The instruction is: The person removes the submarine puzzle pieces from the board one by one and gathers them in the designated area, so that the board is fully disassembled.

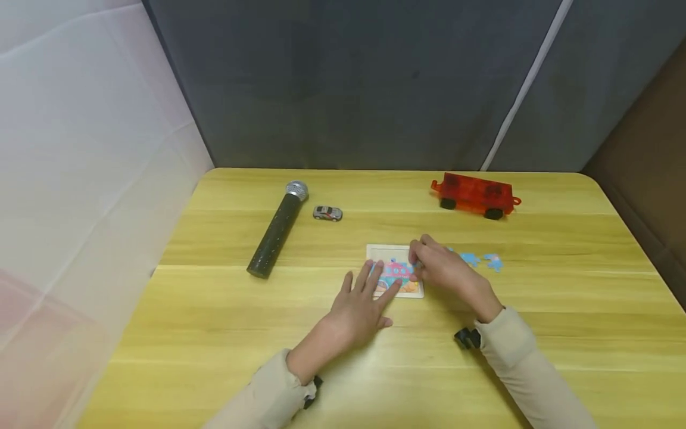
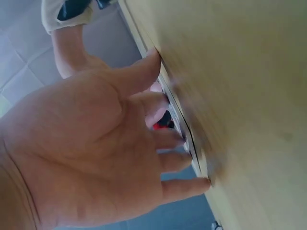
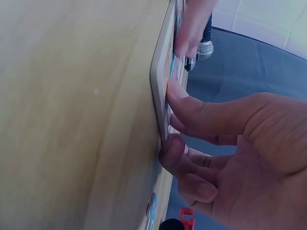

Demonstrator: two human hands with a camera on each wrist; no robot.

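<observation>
Near the desk's (image 1: 214, 333) middle, the left hand (image 1: 358, 310) presses spread fingers on one puzzle board (image 1: 382, 252); the right hand's (image 1: 445, 268) curled fingers press its right edge. Two loose pieces (image 1: 481, 260) lie beside.

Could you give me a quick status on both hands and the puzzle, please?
Left hand flat, steadying puzzle tray. Right hand pressing a piece into it. Loose pieces lie right of the tray, nothing obstructing.

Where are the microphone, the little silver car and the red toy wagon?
microphone (image 1: 278, 229), head view, middle of its dark handle.
little silver car (image 1: 327, 213), head view, on its roof.
red toy wagon (image 1: 476, 192), head view, on its translucent red body.
</observation>
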